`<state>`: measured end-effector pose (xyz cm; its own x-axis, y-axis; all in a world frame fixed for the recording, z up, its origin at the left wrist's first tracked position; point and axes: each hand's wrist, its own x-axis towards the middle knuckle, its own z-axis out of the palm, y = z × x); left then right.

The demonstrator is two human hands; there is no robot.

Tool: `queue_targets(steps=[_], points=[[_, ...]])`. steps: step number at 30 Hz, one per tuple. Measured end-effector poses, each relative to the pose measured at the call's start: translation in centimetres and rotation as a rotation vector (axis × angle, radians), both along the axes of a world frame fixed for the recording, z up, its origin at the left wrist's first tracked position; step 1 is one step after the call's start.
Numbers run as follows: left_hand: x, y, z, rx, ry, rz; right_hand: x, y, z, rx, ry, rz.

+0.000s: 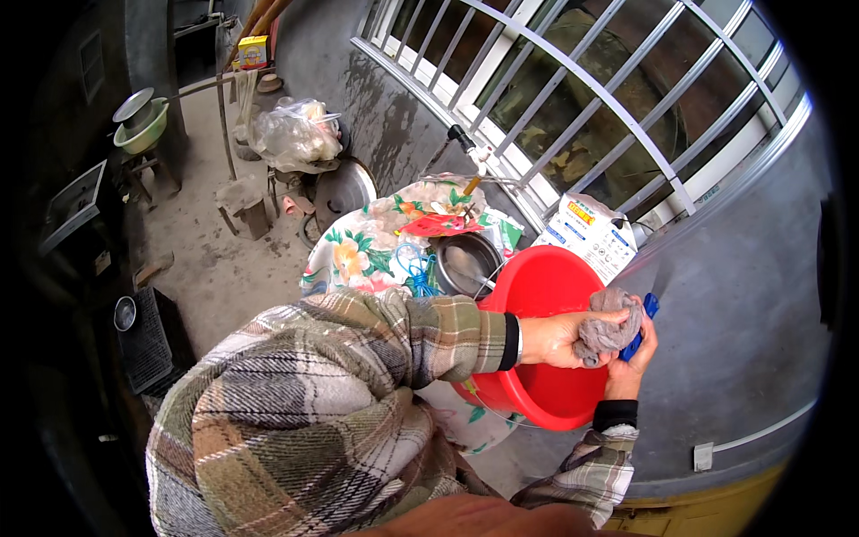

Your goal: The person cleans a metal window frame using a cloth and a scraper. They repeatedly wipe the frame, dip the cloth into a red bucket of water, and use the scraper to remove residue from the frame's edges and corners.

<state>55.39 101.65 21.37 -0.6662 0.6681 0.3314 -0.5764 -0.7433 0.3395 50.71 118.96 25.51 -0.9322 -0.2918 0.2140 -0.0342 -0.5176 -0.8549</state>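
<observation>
A wet-looking grey cloth (609, 329) is bunched in my left hand (560, 341), above the rim of a red plastic bucket (560, 268). Close against it, my right hand (637, 352) grips a blue-handled tool (641, 325). A thin grey blade seems to rise from that handle, though it blends with the wall behind. The two hands meet at the cloth, and their fingers partly hide one another. Below them the bucket stands tilted in the view, its bottom partly hidden by my left forearm.
A floral-covered table (349, 258) holds a metal pot (468, 265), blue cord (419, 275) and a red packet (439, 225). Behind the bucket stands a white carton (587, 231). A tap (480, 158) projects near the barred window (570, 67). The grey wall (731, 322) lies close on the right.
</observation>
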Motion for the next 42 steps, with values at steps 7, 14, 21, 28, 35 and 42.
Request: queue_targets(steps=[7,14,21,28,35,42], points=[[-0.6,0.0,-1.1,-0.347,0.026,0.082,-2.9,0.1,-0.1,0.492,0.086,-0.384],[-1.5,0.9,-2.1,-0.98,0.393,0.518,-3.2,-1.3,0.0,1.092,0.467,-0.426],[-2.2,-0.2,-0.2,-1.711,1.026,0.708,-2.0,-2.2,-1.4,1.109,0.328,-0.426],[-3.7,-0.1,-1.1,-1.818,1.179,0.961,-1.4,-1.6,-0.3,1.062,0.353,-0.575],[2.6,-1.6,4.2,-1.547,0.994,0.984,2.0,0.6,2.8,0.601,0.198,-0.437],[9.4,-13.3,3.2,-0.563,0.164,0.45,14.3,-6.9,4.7,0.329,0.328,-0.341]])
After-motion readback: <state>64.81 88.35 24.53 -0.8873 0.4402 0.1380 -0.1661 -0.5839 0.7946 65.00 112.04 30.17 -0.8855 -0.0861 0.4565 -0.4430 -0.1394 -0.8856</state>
